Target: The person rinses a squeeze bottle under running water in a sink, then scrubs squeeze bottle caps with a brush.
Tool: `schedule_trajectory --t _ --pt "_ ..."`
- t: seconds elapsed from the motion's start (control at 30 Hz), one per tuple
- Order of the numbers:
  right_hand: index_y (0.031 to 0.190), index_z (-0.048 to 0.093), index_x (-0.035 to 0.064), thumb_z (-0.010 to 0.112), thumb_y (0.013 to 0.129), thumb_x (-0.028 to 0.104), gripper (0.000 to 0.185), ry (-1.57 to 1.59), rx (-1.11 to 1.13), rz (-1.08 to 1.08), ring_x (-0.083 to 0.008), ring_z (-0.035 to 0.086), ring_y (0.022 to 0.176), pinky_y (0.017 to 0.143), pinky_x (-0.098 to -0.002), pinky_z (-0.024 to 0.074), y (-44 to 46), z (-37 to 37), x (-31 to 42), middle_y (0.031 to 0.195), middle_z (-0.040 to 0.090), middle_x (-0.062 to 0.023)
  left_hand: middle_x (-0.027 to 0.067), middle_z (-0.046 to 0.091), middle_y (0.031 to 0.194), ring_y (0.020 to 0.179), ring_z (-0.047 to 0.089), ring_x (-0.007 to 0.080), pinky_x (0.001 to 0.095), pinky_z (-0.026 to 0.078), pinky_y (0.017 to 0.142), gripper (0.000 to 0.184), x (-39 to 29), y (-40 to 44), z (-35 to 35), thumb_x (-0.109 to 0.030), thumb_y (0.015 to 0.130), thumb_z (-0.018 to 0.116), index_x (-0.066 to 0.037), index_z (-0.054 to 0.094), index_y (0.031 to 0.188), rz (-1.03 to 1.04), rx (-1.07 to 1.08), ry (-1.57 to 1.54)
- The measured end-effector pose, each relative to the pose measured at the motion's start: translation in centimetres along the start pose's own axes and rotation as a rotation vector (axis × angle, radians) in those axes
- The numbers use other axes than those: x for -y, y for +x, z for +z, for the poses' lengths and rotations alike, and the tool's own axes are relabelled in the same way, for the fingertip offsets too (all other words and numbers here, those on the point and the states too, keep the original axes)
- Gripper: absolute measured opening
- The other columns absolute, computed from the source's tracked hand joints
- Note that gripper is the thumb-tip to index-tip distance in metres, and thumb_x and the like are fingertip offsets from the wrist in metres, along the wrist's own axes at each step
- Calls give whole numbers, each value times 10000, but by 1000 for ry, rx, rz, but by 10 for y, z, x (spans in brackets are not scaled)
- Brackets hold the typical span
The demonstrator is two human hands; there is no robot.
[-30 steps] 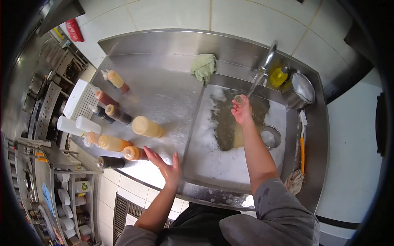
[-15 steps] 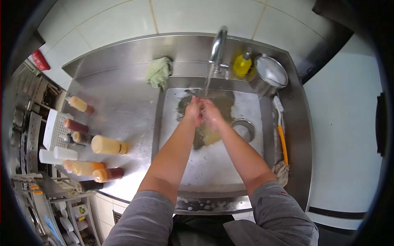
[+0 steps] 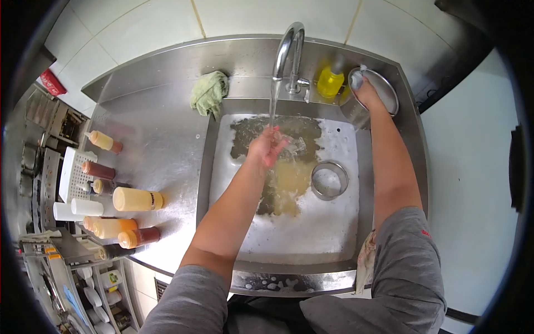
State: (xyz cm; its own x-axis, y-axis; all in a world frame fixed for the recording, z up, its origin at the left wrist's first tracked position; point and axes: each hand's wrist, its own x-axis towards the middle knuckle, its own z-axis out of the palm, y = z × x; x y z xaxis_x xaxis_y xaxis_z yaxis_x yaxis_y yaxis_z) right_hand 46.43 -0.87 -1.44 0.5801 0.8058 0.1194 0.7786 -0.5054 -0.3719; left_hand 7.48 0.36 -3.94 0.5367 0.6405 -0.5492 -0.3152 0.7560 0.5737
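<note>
My left hand [image 3: 268, 148] is under the stream from the faucet [image 3: 286, 53], with its fingers apart and clear water splashing off them. Below it lies the sink [image 3: 300, 253], holding cloudy water and white foam. My right hand [image 3: 367, 93] reaches to the metal pot [image 3: 356, 110] in the back right corner. Its fingers are closed at the pot's rim around a small whitish-grey thing [image 3: 357, 80] that I cannot identify. A metal ring-shaped container [image 3: 330, 195] sits in the foam between my arms.
A yellow liquid bottle [image 3: 330, 82] stands beside the pot. The green cloth [image 3: 209, 92] lies at the sink's back left. Several sauce bottles [image 3: 138, 199] and a white perforated basket [image 3: 74, 173] are on the left counter. A pale cloth [image 3: 365, 261] hangs at the front right.
My right hand has left my left hand and moved right and back to the pot. My left hand stays under the water, its fingers now spread.
</note>
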Motion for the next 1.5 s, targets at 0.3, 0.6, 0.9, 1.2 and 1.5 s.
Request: schedule_trajectory --t 0.3,0.6,0.9,1.2,1.5 --pt "1153 506 0 524 825 224 398 886 -414 27 -316 594 958 860 -399 470 -71 -80 53 1077 595 -173 178 438 1285 1201 449 288 375 363 1032 396 15 -48 -31 -214 984 358 -16 392 1325 -17 99 -64" --pt "1208 489 103 542 828 111 384 1515 564 120 -229 600 928 777 -363 511 -300 -14 158 1099 577 -79 85 485 1250 1187 455 214 342 341 1029 392 34 -132 -2 -287 1009 301 -89 421 1325 -20 240 -259" --pt "1161 548 36 680 734 150 461 357 26 -543 -370 507 1055 794 -454 477 -375 -9 189 1241 436 -170 83 482 1193 1096 469 181 346 384 936 361 56 -160 -4 -263 1003 336 -95 426 1310 -20 51 -46" --pt "1073 588 56 610 745 97 331 303 486 -288 -349 585 892 726 -429 483 -372 -32 172 1038 513 -165 109 562 1035 988 546 223 380 441 876 318 88 -165 -3 -230 989 340 -42 487 1199 10 110 150" --pt "1055 574 6 592 751 74 312 786 -168 -173 -393 514 1050 912 -450 410 -338 -32 169 1170 513 -186 110 590 985 927 561 256 404 437 861 267 45 -138 30 -250 879 411 -71 537 1031 -76 -64 -162"
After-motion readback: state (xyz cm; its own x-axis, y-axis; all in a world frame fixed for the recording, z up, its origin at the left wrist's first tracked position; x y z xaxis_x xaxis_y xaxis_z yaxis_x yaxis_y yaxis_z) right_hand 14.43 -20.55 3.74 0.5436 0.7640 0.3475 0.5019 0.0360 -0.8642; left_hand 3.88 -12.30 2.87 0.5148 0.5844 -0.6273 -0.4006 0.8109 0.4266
